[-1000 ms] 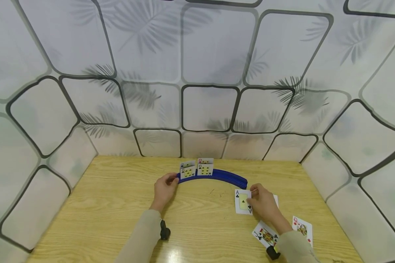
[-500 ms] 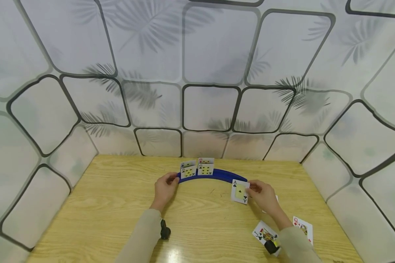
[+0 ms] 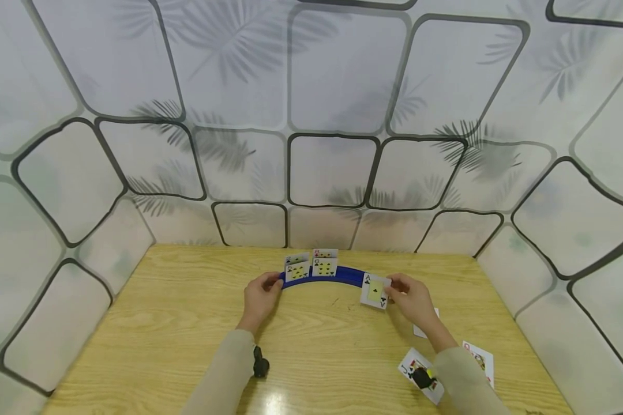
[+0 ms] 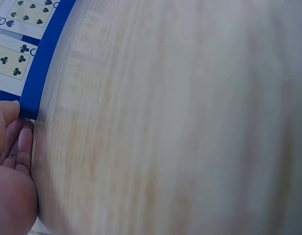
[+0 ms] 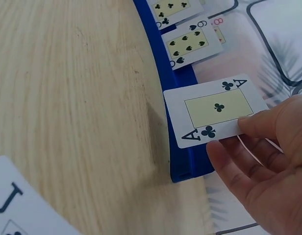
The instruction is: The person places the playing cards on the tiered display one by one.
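While pinched in the right hand [image 3: 409,297]: ace of clubs [image 3: 375,291], held face up by the right-hand edge, thumb on the face, other fingers bent close by that edge.
Ace's place: over the right part of the curved blue card holder [image 3: 349,276], tilted; impossible to tell whether touching it.
Left hand [image 3: 262,300]: pinching the left end of the card holder, thumb on top, fingers bent beside it.
Left pair in holder: club card [image 3: 297,272] in front, number hard to read; rear card [image 3: 297,257] mostly hidden.
Next pair: six of spades [image 3: 324,267] in front, red eight [image 3: 326,253] behind and rising above it, both leaning upright.
Near the right forearm: jack of clubs [image 3: 411,362] lying face up, partly covered by a black wrist camera [image 3: 423,377]; red queen [image 3: 487,363] partly under the sleeve [image 3: 467,380]; white card [image 3: 420,331] mostly hidden by the wrist, face unreadable.
Surface: pale wooden table [image 3: 187,323].
Backdrop: pale wall [image 3: 332,75] with dark-outlined blocks and grey leaves.
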`<control>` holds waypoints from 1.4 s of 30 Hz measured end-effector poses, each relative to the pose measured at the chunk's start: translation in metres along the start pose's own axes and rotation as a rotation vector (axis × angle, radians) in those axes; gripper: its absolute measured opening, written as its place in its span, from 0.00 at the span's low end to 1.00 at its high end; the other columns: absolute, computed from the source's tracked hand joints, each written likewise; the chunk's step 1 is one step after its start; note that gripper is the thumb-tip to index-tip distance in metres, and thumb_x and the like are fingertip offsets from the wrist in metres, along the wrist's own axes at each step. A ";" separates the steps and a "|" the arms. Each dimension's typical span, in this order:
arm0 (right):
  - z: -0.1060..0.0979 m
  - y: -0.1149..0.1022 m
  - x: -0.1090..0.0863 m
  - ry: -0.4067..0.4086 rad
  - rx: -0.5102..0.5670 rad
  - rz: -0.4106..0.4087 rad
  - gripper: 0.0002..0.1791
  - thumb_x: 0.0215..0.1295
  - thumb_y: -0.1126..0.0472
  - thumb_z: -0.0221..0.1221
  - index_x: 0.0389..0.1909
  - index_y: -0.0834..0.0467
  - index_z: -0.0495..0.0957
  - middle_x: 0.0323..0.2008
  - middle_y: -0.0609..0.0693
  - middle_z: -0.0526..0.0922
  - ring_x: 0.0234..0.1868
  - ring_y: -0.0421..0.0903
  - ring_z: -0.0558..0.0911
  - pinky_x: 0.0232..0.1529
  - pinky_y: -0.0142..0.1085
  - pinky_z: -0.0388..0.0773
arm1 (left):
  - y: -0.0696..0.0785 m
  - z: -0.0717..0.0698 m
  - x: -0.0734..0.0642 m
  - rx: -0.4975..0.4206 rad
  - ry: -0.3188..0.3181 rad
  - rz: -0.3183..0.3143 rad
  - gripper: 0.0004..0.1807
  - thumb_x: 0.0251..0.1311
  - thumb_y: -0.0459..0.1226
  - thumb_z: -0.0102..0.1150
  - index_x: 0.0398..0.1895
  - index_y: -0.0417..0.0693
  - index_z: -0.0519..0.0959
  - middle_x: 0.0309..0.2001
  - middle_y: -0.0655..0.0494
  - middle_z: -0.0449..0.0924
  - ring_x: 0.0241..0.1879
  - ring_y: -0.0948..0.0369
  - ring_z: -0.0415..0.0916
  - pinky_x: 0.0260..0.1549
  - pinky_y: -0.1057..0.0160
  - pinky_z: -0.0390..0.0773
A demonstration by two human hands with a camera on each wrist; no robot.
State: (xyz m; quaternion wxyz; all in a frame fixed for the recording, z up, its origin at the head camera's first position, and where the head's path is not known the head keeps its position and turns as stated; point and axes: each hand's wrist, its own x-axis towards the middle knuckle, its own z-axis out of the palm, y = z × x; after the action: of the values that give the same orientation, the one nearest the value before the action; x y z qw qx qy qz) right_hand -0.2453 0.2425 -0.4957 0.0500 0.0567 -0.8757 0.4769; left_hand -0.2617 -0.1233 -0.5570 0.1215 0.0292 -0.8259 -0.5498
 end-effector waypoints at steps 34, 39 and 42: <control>0.012 -0.026 0.039 0.093 -0.083 -0.069 0.12 0.71 0.67 0.64 0.52 0.66 0.84 0.46 0.63 0.89 0.50 0.58 0.87 0.47 0.33 0.84 | 0.003 -0.002 -0.001 0.008 0.001 0.008 0.12 0.71 0.33 0.65 0.55 0.41 0.87 0.51 0.43 0.89 0.51 0.48 0.86 0.53 0.48 0.85; 0.015 -0.028 0.043 0.097 -0.050 -0.071 0.12 0.72 0.68 0.64 0.52 0.66 0.84 0.46 0.63 0.88 0.51 0.58 0.86 0.43 0.26 0.81 | 0.004 -0.001 -0.001 0.010 0.005 0.004 0.12 0.71 0.33 0.65 0.54 0.41 0.87 0.50 0.44 0.89 0.50 0.48 0.86 0.53 0.48 0.85; 0.017 -0.030 0.045 0.091 -0.034 -0.066 0.11 0.73 0.66 0.63 0.51 0.65 0.84 0.46 0.63 0.88 0.50 0.57 0.86 0.40 0.24 0.80 | 0.006 -0.001 -0.001 0.005 0.004 -0.006 0.12 0.71 0.33 0.65 0.54 0.41 0.87 0.51 0.43 0.89 0.51 0.48 0.86 0.54 0.47 0.85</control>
State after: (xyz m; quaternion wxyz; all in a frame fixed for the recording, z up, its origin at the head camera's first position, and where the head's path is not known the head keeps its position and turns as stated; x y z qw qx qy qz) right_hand -0.2864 0.2098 -0.4737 0.1064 0.0628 -0.8782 0.4620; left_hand -0.2597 -0.1219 -0.5512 0.1213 0.0330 -0.8269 -0.5480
